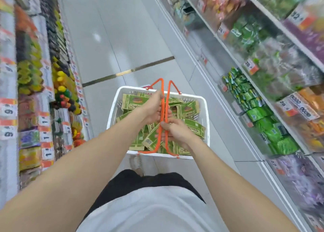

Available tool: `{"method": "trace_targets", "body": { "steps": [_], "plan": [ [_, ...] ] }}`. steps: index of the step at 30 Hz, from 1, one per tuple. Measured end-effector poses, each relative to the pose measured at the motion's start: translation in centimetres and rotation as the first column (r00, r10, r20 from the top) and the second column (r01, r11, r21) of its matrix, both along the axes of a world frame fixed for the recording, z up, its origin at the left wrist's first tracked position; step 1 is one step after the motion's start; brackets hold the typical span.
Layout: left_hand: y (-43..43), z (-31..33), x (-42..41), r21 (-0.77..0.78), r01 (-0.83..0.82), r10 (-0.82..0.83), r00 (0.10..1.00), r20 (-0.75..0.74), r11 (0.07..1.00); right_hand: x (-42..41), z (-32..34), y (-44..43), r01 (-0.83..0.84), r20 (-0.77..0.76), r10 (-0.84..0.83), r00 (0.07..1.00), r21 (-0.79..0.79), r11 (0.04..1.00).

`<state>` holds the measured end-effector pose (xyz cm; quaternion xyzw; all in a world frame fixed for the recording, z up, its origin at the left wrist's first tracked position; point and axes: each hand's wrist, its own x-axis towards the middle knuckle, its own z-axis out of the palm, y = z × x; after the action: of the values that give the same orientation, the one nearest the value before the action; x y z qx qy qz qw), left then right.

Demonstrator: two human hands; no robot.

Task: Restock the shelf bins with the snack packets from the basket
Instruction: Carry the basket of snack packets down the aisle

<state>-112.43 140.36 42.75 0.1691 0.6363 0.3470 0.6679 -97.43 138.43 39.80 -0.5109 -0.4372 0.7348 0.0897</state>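
In the head view, both bare arms reached forward and down over the middle of the aisle. The left hand (152, 107) was curled round the two orange handles (163, 91) at their far part, knuckles facing left. The right hand (177, 132) gripped the same handles just nearer the person, its thumb pressed across them and its fingers wrapped underneath.

The handles stood drawn together above a white plastic basket (205, 109) with slotted walls. It was filled with green and tan snack packets (188, 109), lying loosely heaped at many angles, each printed with a round brown picture.

The basket hung directly below both hands, above the pale tiled floor (114, 39), with the packets just under the fingers but not touching them as far as could be seen. Shelf bins (254, 107) of green packets ran along the right, well apart from the hands; the shelves on the left (35, 77) were blurred.
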Motion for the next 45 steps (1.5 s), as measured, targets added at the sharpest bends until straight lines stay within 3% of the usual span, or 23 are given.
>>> {"method": "trace_targets", "body": {
  "steps": [7,10,14,17,24,29,32,35,39,42,45],
  "plan": [
    [15.3,1.1,-6.2,0.008,0.227,-0.227,0.973,-0.032,0.974,-7.1,1.0,12.4,0.254,0.013,-0.254,0.967,-0.048,0.966],
    [22.1,0.8,-8.1,-0.014,0.249,-0.25,0.968,-0.038,0.968,-9.7,1.3,18.4,0.366,0.009,-0.366,0.931,-0.078,0.927],
    [31.7,0.3,-10.6,-0.057,0.335,-0.339,0.937,-0.081,0.94,-13.1,1.2,27.1,0.406,-0.115,-0.424,0.898,-0.153,0.901],
    [37.7,-0.6,-11.9,-0.123,0.369,-0.38,0.921,-0.089,0.921,-14.7,1.2,32.3,0.452,-0.121,-0.475,0.871,-0.18,0.874],
    [50.1,-1.5,-12.9,-0.174,0.582,-0.599,0.798,-0.069,0.795,-17.1,0.1,43.1,0.518,0.052,-0.517,0.854,-0.169,0.839],
    [59.3,-4.7,-14.7,-0.219,0.68,-0.704,0.709,-0.046,0.7,-19.5,-2.5,51.0,0.599,0.126,-0.589,0.798,-0.06,0.798],
    [65.3,-7.3,-16.0,-0.243,0.697,-0.728,0.682,-0.066,0.675,-20.2,-5.0,55.6,0.704,0.183,-0.683,0.707,-0.091,0.704],
    [70.0,-10.6,-16.9,-0.254,0.784,-0.817,0.574,-0.051,0.566,-20.4,-8.3,58.8,0.796,0.218,-0.765,0.606,-0.177,0.579],
    [73.4,-16.8,-17.3,-0.272,0.832,-0.869,0.494,-0.031,0.483,-21.3,-13.0,60.4,0.868,0.264,-0.846,0.463,-0.33,0.372],
    [75.6,-22.1,-17.8,-0.318,0.821,-0.874,0.482,-0.059,0.474,-21.6,-17.8,61.0,0.895,0.281,-0.898,0.338,-0.391,0.215],
    [77.9,-27.8,-18.1,-0.284,0.82,-0.868,0.479,-0.133,0.496,-21.2,-23.0,63.1,0.897,0.263,-0.927,0.266,-0.419,0.139]
  ]
}}
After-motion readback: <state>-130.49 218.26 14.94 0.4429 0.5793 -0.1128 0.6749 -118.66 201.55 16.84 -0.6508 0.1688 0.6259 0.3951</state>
